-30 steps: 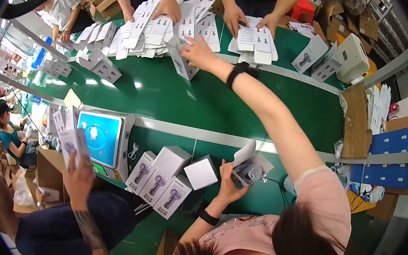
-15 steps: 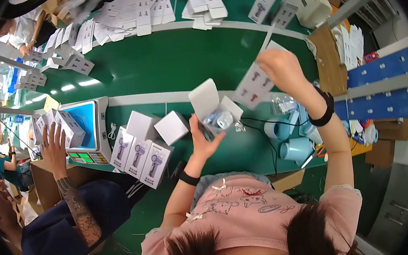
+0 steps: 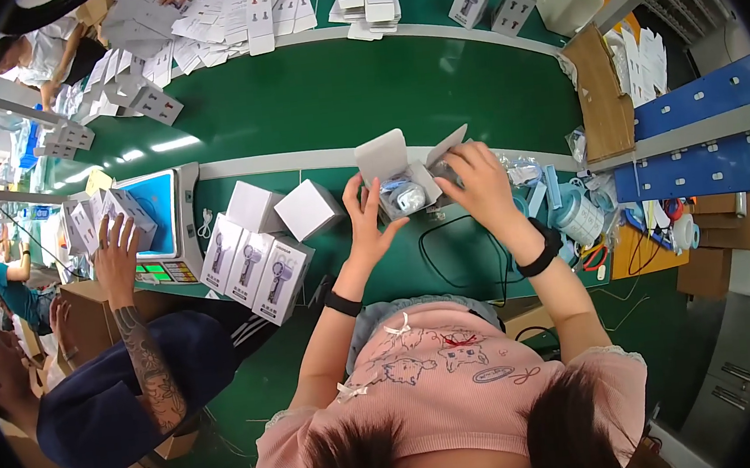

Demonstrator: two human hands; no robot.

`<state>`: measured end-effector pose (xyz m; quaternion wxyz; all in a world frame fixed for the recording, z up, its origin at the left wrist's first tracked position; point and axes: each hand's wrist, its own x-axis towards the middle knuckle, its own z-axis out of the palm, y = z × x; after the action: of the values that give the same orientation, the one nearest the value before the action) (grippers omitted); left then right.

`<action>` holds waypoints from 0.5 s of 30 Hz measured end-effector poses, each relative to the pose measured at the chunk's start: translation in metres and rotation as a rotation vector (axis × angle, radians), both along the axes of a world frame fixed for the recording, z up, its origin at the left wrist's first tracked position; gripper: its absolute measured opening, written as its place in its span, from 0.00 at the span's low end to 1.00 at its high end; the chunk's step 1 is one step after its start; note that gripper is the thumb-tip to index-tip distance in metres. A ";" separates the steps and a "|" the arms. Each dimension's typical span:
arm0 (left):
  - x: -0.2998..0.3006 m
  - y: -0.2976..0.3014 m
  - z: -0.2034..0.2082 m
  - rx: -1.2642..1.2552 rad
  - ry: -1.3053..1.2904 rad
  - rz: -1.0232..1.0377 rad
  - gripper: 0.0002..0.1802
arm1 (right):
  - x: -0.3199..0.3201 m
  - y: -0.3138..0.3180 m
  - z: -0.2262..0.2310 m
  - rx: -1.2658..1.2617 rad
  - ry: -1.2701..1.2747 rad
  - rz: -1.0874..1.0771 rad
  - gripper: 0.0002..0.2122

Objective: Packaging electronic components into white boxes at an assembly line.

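An open white carton point(image 3: 430, 193) stands in front of me on the green table, its tall lid flap point(image 3: 382, 157) raised. Inside lies a pale blue and clear item in plastic wrap point(image 3: 408, 197), its kind not plain. My left hand point(image 3: 371, 225) is curled round the carton's left side, fingers behind and thumb in front. At the right side, my right hand point(image 3: 484, 184) has its fingers bent against a white card panel point(image 3: 446, 143). Whether that panel is a carton flap or a separate piece, I cannot tell.
Closed white boxes with fan pictures point(image 3: 247, 269) and plain-topped boxes point(image 3: 309, 210) stand at left, beside a scale point(image 3: 157, 221). A co-worker's hand point(image 3: 117, 259) rests on boxes there. At right lie a black cable point(image 3: 426, 252), light-blue parts point(image 3: 579, 219) and bagged pieces point(image 3: 522, 170).
My right hand has come down and left to the carton, from holding up a printed white card piece, no longer seen face-on. My left hand has stayed at the carton.
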<state>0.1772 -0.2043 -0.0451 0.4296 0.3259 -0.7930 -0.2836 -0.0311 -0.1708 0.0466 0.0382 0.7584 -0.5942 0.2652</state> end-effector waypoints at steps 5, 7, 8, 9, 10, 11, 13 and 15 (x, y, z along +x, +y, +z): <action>0.007 0.003 -0.010 0.213 0.221 -0.111 0.42 | 0.031 0.041 -0.018 -0.065 -0.614 -0.067 0.10; 0.008 0.008 -0.011 0.348 0.531 -0.225 0.40 | 0.040 0.046 -0.024 -0.057 -0.620 -0.047 0.12; 0.013 0.010 -0.012 0.348 0.530 -0.222 0.40 | 0.045 0.046 -0.026 -0.069 -0.583 -0.035 0.12; 0.021 0.011 -0.007 0.324 0.386 -0.219 0.39 | 0.049 0.046 -0.027 -0.081 -0.546 -0.028 0.12; 0.029 0.011 -0.001 0.300 0.241 -0.215 0.38 | 0.053 0.047 -0.029 -0.092 -0.509 -0.021 0.12; 0.034 0.012 0.004 0.273 0.097 -0.209 0.37 | 0.057 0.049 -0.030 -0.089 -0.511 -0.022 0.12; 0.036 0.015 0.015 0.220 0.061 -0.185 0.35 | 0.065 0.055 -0.035 0.031 -0.721 -0.005 0.13; 0.039 0.018 0.021 0.106 -0.006 -0.136 0.32 | 0.071 0.056 -0.040 0.096 -0.827 0.007 0.14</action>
<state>0.2157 -0.1863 -0.0241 0.3892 0.2943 -0.7985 -0.3526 0.0399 -0.1150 0.0065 -0.2401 0.5909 -0.5683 0.5198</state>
